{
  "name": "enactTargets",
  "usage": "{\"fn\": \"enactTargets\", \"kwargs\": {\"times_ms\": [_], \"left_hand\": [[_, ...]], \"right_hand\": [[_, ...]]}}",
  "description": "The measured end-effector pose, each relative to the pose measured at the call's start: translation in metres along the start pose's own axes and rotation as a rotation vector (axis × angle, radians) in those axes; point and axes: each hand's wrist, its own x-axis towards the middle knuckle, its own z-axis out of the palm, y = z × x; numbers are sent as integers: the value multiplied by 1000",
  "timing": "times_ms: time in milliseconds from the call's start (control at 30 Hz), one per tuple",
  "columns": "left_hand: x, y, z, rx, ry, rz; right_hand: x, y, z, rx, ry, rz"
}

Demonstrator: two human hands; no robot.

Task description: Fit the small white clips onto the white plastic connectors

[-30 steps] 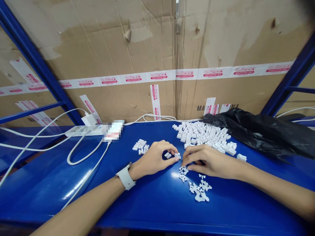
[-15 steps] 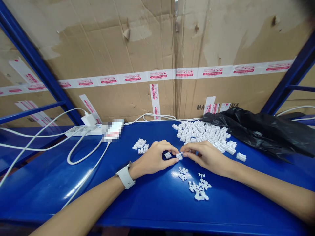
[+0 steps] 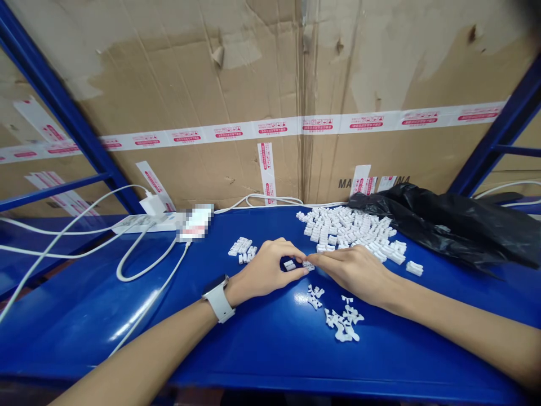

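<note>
My left hand (image 3: pixel 268 268), with a white-strapped watch (image 3: pixel 217 301) on its wrist, arches over a small white plastic connector block (image 3: pixel 289 265) lying on the blue shelf (image 3: pixel 262 344). Its thumb and forefinger tips pinch a second white connector block (image 3: pixel 308 265). My right hand (image 3: pixel 355 269) comes in from the right, its fingertips against that same block. Behind my hands lies a large heap of white blocks (image 3: pixel 338 228). A small stack (image 3: pixel 242 249) stands left of my left hand. Loose joined pieces (image 3: pixel 342 322) lie below my right hand.
A black plastic bag (image 3: pixel 439 223) lies at the back right, against a taped cardboard wall (image 3: pixel 190 84). A white power strip (image 3: pixel 139 224), a charger (image 3: pixel 153 206), white cables (image 3: pixel 143 265) and a pixelated blurred object (image 3: pixel 195 221) sit at the back left.
My right hand has moved in closer to the block at my left fingertips, with its fingers flatter and lower. My left hand and the heaps have barely moved.
</note>
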Motion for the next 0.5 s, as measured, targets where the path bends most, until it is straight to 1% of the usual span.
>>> {"fn": "enactTargets", "kwargs": {"times_ms": [100,333,500], "left_hand": [[1,-1,1,-19,1,-12],[2,-3,0,-64,-36,-65],[1,-2,-1,-49,-53,-55]], "right_hand": [[0,1,3,-9,20,-6],[-1,-1,6,-21,34,-43],[0,-4,2,-134,79,-137]]}}
